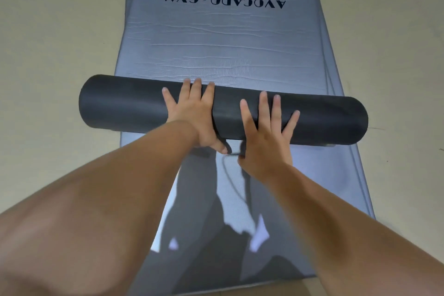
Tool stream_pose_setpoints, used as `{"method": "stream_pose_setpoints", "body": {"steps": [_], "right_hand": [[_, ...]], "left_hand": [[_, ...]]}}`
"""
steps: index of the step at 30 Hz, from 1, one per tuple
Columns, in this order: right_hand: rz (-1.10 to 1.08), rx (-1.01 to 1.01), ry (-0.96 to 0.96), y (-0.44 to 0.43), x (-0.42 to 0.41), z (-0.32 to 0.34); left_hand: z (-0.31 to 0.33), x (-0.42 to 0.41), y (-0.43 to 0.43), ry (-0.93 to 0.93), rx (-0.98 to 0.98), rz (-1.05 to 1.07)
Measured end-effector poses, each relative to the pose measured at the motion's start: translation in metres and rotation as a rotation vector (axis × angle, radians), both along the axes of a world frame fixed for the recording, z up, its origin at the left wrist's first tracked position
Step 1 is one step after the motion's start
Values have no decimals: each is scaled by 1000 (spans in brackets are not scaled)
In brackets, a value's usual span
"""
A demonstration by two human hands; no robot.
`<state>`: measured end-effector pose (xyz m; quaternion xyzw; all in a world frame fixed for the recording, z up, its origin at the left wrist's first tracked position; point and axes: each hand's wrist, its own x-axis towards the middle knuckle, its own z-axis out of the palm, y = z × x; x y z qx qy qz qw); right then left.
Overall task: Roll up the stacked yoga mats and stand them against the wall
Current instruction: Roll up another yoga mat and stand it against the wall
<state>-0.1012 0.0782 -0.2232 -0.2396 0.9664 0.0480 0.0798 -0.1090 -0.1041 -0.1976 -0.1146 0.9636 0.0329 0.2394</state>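
**Both palms flat on a half-rolled mat**

The left hand [192,113] and the right hand [266,137] lay side by side on top of the matte charcoal-black roll of yoga mat [120,103]. Each grip was wide, with the fingers straight and spread over the curve and closing on nothing. Both thumbs sat low at the near side of the roll.

The roll was a smooth, even cylinder lying crosswise on the stack. Its ends reached well out past either hand, and the end beyond the left hand overhung the stack's edge. Just past the fingertips, the pale silver-grey unrolled stretch of mat [225,38] ran away flat, finely wrinkled across its width. It carried black lettering, "AVOCADO · GYM", and a line of Chinese characters, all upside down to the wearer.

Beneath the wrists and forearms lay the blue-grey lower mats [341,175] of the stack, their layered edges showing out beyond the right hand. Arm shadows fell across them. The stack rested on the beige floor [48,31], which showed on both sides of the hands.
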Motion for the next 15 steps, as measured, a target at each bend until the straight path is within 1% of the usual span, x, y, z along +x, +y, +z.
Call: {"method": "stream_pose_setpoints", "body": {"steps": [3,7,8,12,15], "right_hand": [[-7,44,-86,-5,-19,2],[-8,34,-127,-13,-53,10],[-11,33,-129,-16,-62,13],[3,27,-118,-23,-92,16],[102,19,-48,-22,-107,15]], "left_hand": [[4,-11,-5,32,43,-10],[-2,-1,-10,265,-43,-112],[-5,3,-10,274,-53,-111],[-12,-6,-16,197,-104,-140],[-9,-28,-23,171,-112,-136]]}}
